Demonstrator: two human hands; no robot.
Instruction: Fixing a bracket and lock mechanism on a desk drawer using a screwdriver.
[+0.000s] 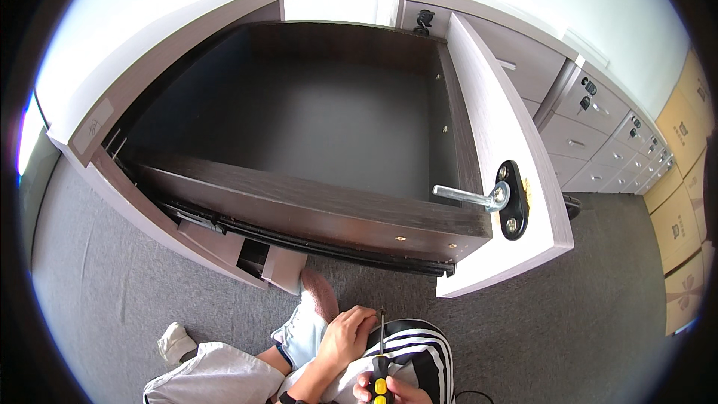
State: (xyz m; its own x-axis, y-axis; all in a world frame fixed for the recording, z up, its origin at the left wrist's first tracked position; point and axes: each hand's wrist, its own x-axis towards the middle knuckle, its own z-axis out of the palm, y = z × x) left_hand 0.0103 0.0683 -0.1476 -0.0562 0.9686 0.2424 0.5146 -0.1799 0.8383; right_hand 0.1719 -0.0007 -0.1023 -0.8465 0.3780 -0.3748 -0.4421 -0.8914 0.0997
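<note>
My right hand (398, 389) grips a black-and-yellow screwdriver (380, 385), shaft upright, at the bottom of the view. Beside the shaft's tip, my left hand (348, 333) is closed with fingertips pinched; a tiny dark piece at the tip is too small to make out. Above both hands, an open dark-brown drawer (321, 112) with a pale wood front (501, 105) sticks out of a pale cabinet (134, 232). On that front's inner face, a black oval plate (513, 221) with two screws carries a metal rod (456, 193) pointing left over the drawer's side.
More pale drawer cabinets (576, 142) with keys in their locks line the white wall. Cardboard boxes (674, 232) are stacked at the right. Below are grey carpet (538, 329), legs in pale and striped fabric, and shoes (176, 340).
</note>
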